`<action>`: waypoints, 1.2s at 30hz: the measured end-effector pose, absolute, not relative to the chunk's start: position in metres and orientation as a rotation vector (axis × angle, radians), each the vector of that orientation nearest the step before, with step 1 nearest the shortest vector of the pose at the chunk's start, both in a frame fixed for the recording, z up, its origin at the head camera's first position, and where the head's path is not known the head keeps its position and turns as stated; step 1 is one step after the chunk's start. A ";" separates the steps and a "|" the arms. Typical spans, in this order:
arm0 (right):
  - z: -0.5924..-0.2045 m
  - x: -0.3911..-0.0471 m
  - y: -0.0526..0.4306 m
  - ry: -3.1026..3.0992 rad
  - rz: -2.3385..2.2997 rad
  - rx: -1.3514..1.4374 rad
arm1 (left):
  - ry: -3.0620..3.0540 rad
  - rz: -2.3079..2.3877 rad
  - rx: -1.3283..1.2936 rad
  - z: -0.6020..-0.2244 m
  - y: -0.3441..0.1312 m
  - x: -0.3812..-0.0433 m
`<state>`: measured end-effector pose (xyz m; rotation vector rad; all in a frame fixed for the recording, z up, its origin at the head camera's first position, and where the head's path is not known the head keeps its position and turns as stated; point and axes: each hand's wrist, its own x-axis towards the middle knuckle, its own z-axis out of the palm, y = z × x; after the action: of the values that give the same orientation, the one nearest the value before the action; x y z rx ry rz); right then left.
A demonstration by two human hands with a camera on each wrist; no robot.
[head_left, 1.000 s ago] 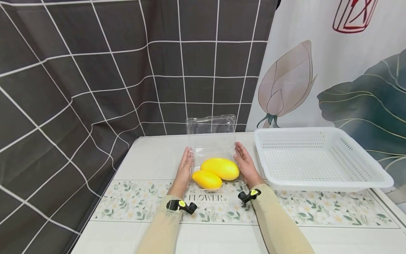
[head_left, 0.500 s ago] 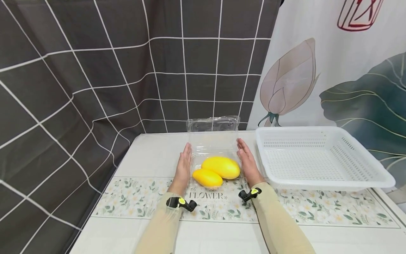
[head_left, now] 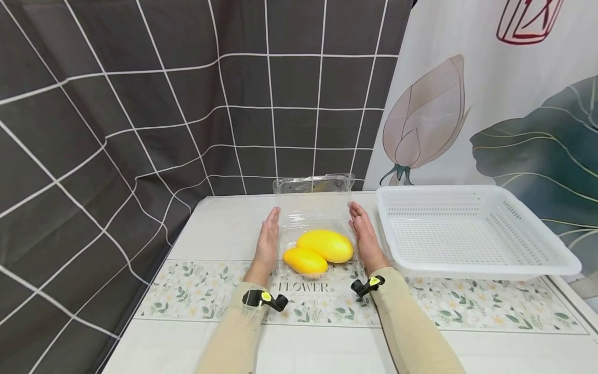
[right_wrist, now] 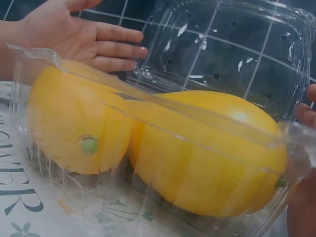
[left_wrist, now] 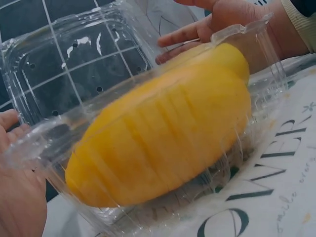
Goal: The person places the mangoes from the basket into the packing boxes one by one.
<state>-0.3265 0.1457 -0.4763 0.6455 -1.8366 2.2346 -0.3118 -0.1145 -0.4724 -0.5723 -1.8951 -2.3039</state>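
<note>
We read both hands as released, fingers extended: left hand (head_left: pixel 268 241) at nine o'clock of the clear container (head_left: pixel 291 234), right hand (head_left: pixel 366 239) at three, contact unclear. Container's on the worktop (head_left: pixel 187 343), lid (head_left: pixel 314 201) raised at twelve, smaller yellow fruit (head_left: pixel 305 261) at eight o'clock from the larger yellow fruit (head_left: pixel 325 246). To steady it well, we'd press evenly with flat palms; thin walls probably flex.

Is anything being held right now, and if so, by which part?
Nothing appears held: left grip and right grip flank the clear container, fingers straight, contact unclear.
</note>
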 end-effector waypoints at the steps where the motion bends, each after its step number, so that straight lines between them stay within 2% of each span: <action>1: -0.476 -0.326 0.145 -1.836 2.239 0.637 | -1.933 -2.280 -0.577 -0.470 -0.114 -0.309; 9: -0.481 -0.329 0.146 -1.743 2.372 0.575 | -2.097 -2.217 -0.613 -0.460 -0.119 -0.300; 19: -0.453 -0.324 0.148 -2.226 2.251 0.218 | -2.364 -2.365 -0.145 -0.435 -0.133 -0.300; 23: -0.437 -0.314 0.144 -2.381 2.186 0.059 | -2.486 -2.330 -0.106 -0.416 -0.132 -0.289; 28: -0.420 -0.306 0.144 -2.472 2.196 -0.011 | -2.610 -2.250 -0.073 -0.391 -0.127 -0.273; 36: -0.406 -0.300 0.150 -2.704 2.175 -0.031 | -2.618 -2.197 0.039 -0.402 -0.126 -0.279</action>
<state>-0.2997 0.1499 -0.4063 -0.0312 -2.7044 2.1748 -0.2788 -0.1261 -0.4018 0.0386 -2.6181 -2.1968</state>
